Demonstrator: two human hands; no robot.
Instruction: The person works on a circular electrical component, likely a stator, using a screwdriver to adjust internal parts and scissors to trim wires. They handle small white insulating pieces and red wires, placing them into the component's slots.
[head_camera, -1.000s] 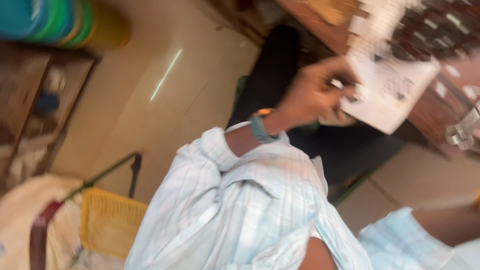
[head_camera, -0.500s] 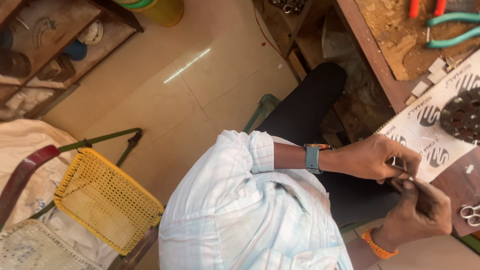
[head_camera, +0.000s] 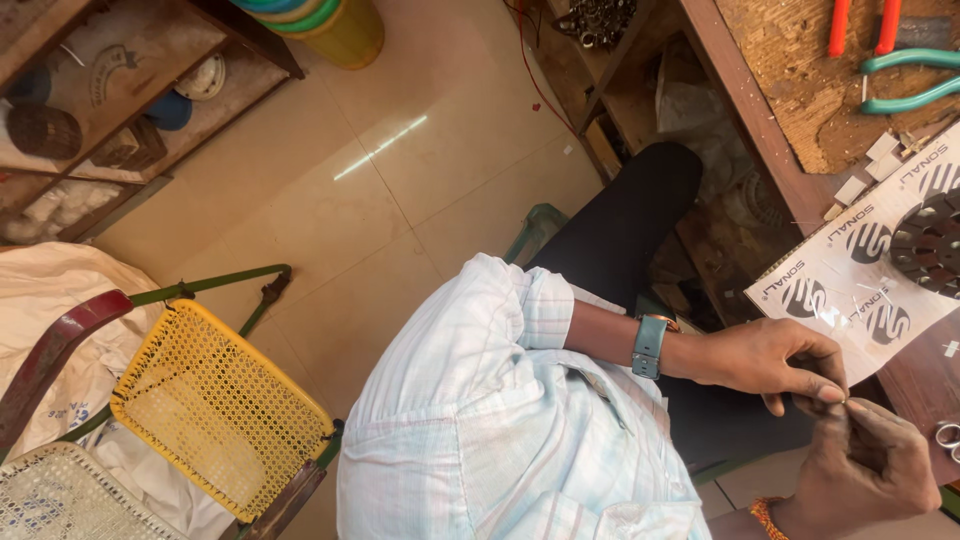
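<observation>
Little has shifted since half a second ago: both hands are still held together just off the near edge of the workbench (head_camera: 760, 150), though the view is now drawn slightly closer. The left hand (head_camera: 765, 355), with a watch at its wrist, is pinched at thumb and forefinger, and the right hand (head_camera: 865, 465) is curled closed just beneath it, their fingertips touching. Something very thin, perhaps a wire or thread, appears to be gripped between them, but it is too fine to be made out with certainty.

Just beyond the hands, a white printed card (head_camera: 850, 285) is laid at the bench's near edge, and a dark round slotted part (head_camera: 930, 245) rests on it. Small white strips (head_camera: 865, 175) are scattered beside the card. Pliers with green handles (head_camera: 910, 80) and orange handles (head_camera: 860, 25) lie toward the far edge.

As judged from this, the fine piece is only being prepared; nothing is yet fitted to the slotted part.
</observation>
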